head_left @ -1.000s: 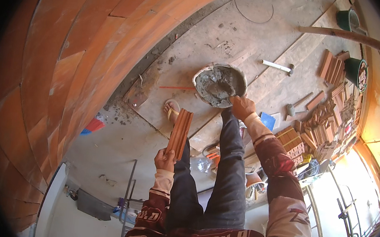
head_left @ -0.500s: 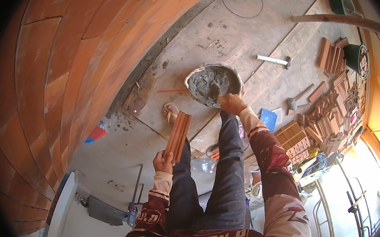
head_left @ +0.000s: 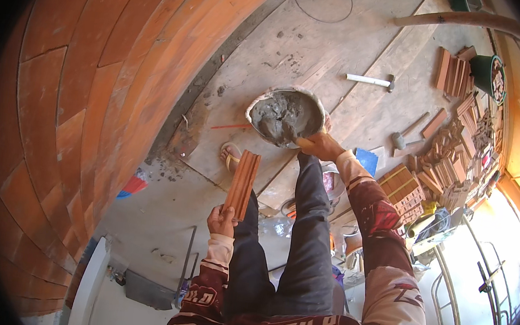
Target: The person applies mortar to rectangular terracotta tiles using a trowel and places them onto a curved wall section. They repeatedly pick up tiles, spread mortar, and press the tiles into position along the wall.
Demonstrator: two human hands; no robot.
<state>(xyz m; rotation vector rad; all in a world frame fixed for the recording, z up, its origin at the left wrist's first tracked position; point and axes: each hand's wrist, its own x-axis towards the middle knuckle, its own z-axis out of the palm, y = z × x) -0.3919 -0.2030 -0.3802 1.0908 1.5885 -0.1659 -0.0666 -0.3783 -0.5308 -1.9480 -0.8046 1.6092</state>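
Note:
My left hand (head_left: 221, 221) grips the lower end of a long grooved terracotta tile (head_left: 244, 183), held upright over my legs. My right hand (head_left: 326, 145) is closed around a small tool (head_left: 302, 141) that looks like it has a light wooden handle; its working end is hidden in the grey mortar. The mortar (head_left: 284, 109) fills much of a round, crusted bucket (head_left: 256, 103) beyond my feet. A thin red stick (head_left: 226, 125) lies left of the bucket, near my sandalled foot (head_left: 230, 158).
A wall of terracotta panels (head_left: 76, 146) curves along my left. On the right lie a white-handled hammer (head_left: 367, 80), a mallet (head_left: 398, 140), piles of terracotta pieces (head_left: 458, 155), a blue sheet (head_left: 366, 161) and a green bucket of scraps (head_left: 484, 74). Metal frames (head_left: 496, 288) stand lower right.
My right hand and its tool have shifted slightly and stirred the mortar, whose surface looks different. The tile in my left hand stays upright. My view has turned a little.

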